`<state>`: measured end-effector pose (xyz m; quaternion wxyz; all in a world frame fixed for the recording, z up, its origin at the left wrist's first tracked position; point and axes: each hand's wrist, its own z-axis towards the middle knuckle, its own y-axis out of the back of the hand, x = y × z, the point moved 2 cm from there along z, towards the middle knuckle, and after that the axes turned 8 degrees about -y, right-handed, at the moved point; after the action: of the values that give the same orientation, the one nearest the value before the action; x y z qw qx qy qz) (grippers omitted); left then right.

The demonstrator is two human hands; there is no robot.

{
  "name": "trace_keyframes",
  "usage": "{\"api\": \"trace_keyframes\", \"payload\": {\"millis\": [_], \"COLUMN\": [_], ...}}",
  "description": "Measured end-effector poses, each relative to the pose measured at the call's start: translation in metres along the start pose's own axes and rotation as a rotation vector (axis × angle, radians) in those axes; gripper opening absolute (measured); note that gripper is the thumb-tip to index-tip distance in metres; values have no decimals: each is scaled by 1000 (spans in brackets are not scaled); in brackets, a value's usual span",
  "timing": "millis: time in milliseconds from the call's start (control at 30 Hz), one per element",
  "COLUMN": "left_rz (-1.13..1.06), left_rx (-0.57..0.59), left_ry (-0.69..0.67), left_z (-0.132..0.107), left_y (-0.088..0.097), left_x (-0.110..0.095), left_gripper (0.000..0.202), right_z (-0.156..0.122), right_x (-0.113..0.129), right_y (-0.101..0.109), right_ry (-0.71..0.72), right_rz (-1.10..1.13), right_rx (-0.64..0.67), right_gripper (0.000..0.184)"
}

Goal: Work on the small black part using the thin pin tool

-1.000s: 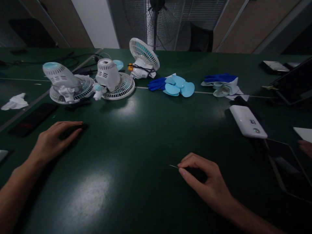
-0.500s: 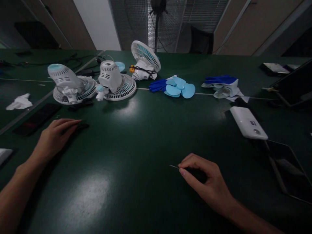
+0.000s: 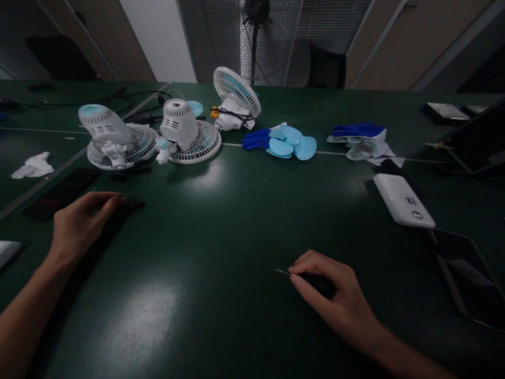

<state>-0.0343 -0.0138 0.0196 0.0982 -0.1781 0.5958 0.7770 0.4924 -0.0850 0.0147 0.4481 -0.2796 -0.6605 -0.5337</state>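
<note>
Left hand [image 3: 81, 223] slid back, baring more dark thingy [image 3: 137, 205] to its right, can't tell if pinched; right hand [image 3: 335, 289] pinches a thin rod [image 3: 281, 271].

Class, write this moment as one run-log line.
left hand: at dark item, contact unclear | right hand: pinching thin metallic piece | beyond: fans, blue blades

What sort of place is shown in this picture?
Probably an office-like room serving as a workspace: white desk fans and a loose blue fan blade rest on a green table, with window blinds behind it.
</note>
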Motion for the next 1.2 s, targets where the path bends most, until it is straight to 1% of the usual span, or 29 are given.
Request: {"api": "trace_keyframes", "payload": {"millis": [200, 333, 433, 567, 733, 800, 867, 933, 1000, 1067, 1200], "left_rz": [-116, -111, -145, -133, -132, -109, -92, -107, -141, -149, -113], "left_rx": [-37, -96, -113, -138, -147, -152, -155, -138, -92, -31, 59], "left_ry": [76, 94, 93, 109, 133, 124, 64, -23, -79, -71, 16], "left_z": [0, 0, 0, -1, -3, -5, -5, -5, -4, -3, -4], "left_y": [-2, -3, -2, 1, 3, 3, 2, 2, -1, -3, -7], "left_x": [-4, -1, -3, -8, -9, -10, -14, -18, -21, -19, -8], "left_gripper": [53, 53, 55, 55, 54, 53, 52, 50, 49, 51, 57], "right_z": [-2, -1, 0, 1, 0, -1, -1, -1, -1, -1, -1], "right_x": [-2, -2, 0, 2, 0, -1, -2, -2, -2, -2, -4], "right_y": [-1, -1, -1, -1, -1, -1, -1, -1, -1, -1, -1], "right_ry": [5, 10, 15, 31, 16, 10, 11, 10, 11, 16, 12], "right_rz": [10, -9, -7, -6, -15, -11, -9, -10, -9, -4, -12], "right_rx": [9, 7, 4, -6, 8, 10, 11, 11, 12, 9, 11], "right_gripper": [5, 5, 5, 5, 5, 5, 5, 5, 5, 5, 5]}}
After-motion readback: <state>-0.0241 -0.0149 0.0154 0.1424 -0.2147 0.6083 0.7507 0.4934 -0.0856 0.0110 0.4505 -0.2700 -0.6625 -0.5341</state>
